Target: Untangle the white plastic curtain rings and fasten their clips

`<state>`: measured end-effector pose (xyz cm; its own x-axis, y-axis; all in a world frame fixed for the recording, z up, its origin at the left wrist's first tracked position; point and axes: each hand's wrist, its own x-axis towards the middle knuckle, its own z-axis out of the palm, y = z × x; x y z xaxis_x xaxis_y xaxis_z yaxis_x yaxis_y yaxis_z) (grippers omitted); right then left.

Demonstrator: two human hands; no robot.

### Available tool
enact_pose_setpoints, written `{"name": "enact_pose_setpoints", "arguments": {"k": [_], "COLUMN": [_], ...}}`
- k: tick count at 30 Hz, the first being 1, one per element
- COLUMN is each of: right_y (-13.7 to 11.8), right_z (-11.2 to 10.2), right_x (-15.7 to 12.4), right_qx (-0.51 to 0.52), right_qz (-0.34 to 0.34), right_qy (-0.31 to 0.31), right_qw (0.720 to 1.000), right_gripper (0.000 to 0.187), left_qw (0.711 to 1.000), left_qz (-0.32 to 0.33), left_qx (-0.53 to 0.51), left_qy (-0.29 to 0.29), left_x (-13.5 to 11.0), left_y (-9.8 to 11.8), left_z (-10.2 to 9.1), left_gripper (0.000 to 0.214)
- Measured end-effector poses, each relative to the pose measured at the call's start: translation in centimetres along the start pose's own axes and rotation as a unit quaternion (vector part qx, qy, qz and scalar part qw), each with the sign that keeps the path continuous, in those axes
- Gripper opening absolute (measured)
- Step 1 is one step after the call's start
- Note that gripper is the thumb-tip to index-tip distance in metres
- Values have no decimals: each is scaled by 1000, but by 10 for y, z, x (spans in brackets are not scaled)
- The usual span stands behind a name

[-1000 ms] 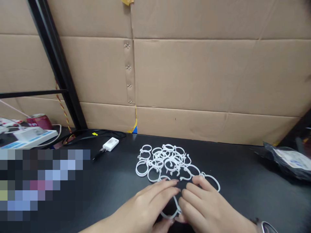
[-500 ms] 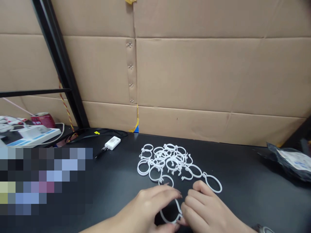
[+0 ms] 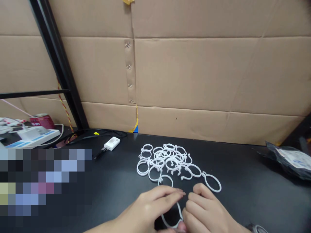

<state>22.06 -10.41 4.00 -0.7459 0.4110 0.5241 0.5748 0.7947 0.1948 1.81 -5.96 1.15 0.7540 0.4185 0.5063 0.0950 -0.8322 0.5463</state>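
That white ring point(image 3: 180, 211) looks light, kinda springy — pinch by the join point(image 3: 180, 221), where the right hand point(image 3: 202, 210) grips it, fingers curled tight — left hand point(image 3: 155, 204) holds it loosely, half-open.

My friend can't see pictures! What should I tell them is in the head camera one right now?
A person's left hand and right hand hold a white loop low over a black table. More white loops lie jumbled just beyond them, with a cardboard wall behind.
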Motion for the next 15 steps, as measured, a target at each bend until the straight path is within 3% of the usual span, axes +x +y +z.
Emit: {"name": "enact_pose_setpoints", "arguments": {"k": [9, 15], "right_y": [0, 12], "right_z": [11, -1], "right_x": [1, 3], "right_qx": [14, 68], "right_qz": [43, 54], "right_qy": [64, -2], "right_qw": [997, 996], "right_gripper": [50, 43], "left_qw": [1000, 998], "left_qz": [-18, -2], "left_qx": [-14, 14], "left_qy": [16, 56], "left_x": [-4, 0], "left_y": [-2, -1], "left_z": [4, 1], "left_gripper": [57, 58]}}
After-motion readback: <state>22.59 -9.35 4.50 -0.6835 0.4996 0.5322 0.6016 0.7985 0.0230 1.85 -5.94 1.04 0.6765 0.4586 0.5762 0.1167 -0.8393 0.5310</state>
